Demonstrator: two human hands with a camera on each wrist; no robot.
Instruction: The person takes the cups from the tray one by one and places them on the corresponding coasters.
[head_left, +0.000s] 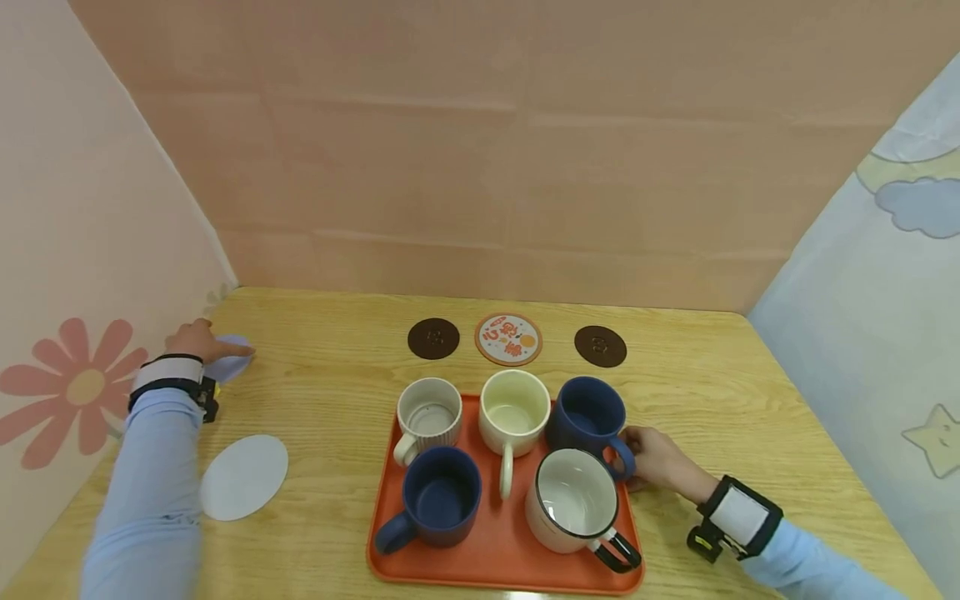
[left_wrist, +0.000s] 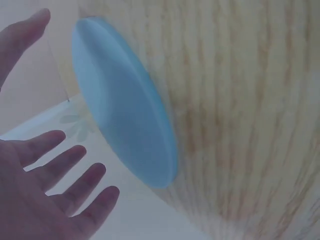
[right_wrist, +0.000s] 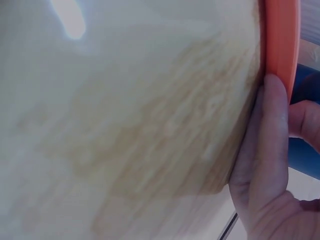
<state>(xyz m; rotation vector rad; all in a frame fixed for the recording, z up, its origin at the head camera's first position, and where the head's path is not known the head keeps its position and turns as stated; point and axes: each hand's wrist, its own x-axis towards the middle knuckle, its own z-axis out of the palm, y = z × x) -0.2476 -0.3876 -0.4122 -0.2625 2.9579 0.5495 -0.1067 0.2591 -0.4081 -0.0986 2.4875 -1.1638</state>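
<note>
A round pale-blue coaster [left_wrist: 125, 105] lies at the wooden tabletop's [head_left: 330, 400] far left corner, the left hand [head_left: 197, 340] open just above it. The right hand [head_left: 660, 461] pinches the dark-blue ceramic mug's [head_left: 588, 417] handle at the orange plastic tray's [head_left: 502, 542] right edge.

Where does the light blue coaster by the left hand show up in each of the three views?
Head: the light blue coaster lies far left on the table, at the left hand.
Left wrist: it fills the upper middle of the picture, beside the hand's straight fingers.
Right wrist: not in it; only the orange tray and the right hand show.
Shared landmark: the wooden table.
</note>
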